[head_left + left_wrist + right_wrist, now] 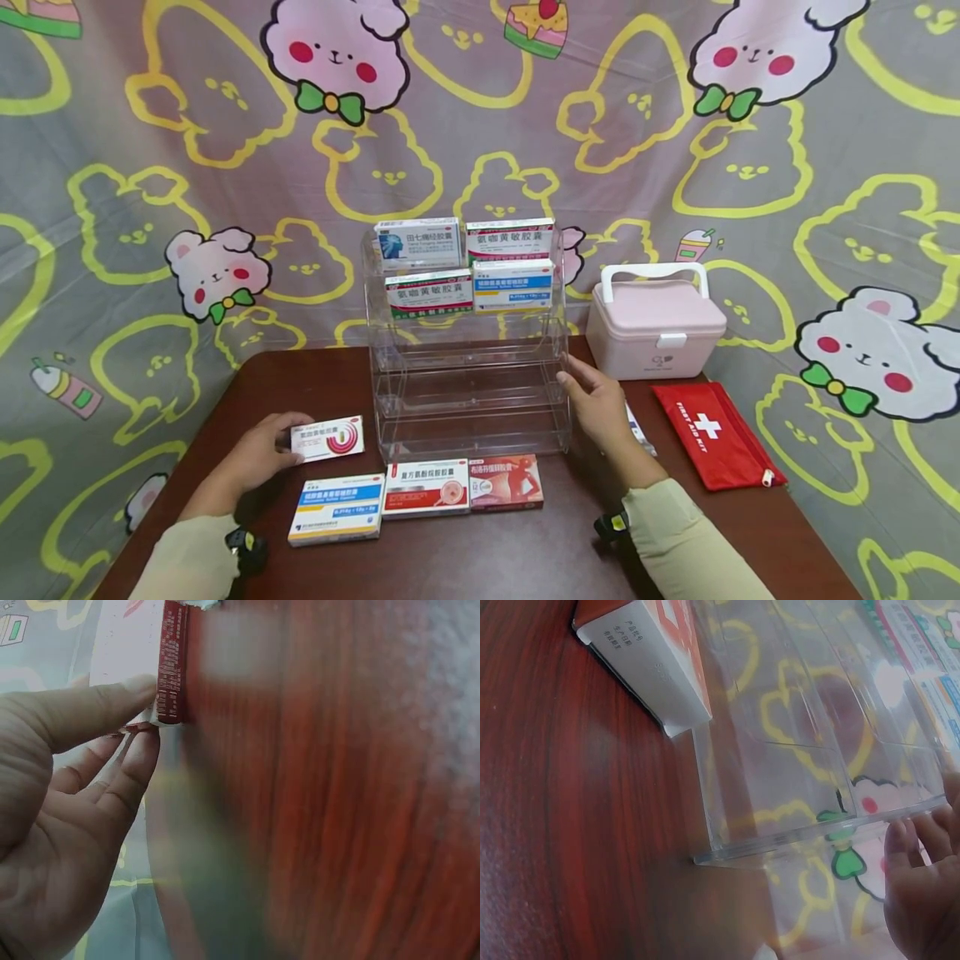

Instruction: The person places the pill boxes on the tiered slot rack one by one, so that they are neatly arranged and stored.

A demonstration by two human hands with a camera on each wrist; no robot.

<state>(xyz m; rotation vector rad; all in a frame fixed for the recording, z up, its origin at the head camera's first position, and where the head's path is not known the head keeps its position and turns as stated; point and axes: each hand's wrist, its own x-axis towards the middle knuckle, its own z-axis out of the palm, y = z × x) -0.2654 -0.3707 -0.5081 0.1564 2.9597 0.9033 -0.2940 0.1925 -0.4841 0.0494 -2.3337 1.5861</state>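
My left hand (258, 454) pinches a white medicine box (327, 438) with pink rings, thumb on one face and fingers behind it. In the left wrist view the box's dark red side (172, 667) shows by the thumb. A clear tiered display rack (472, 446) stands at mid-table. My right hand (600, 404) holds the rack's right side edge; the right wrist view shows curled fingers (901, 838) against it. Upper tiers carry a blue-grey box (417, 243), a red-and-white box (510, 240), a green-edged box (430, 294) and a blue-and-yellow box (513, 287).
Before the rack lie another blue-and-yellow box (337, 510), a white-and-red box (426, 487) and a red-pink box (506, 483). A pale pink lidded case (652, 333) and red first aid pouch (716, 433) sit right. Something white (640, 429) is partly hidden by the right forearm.
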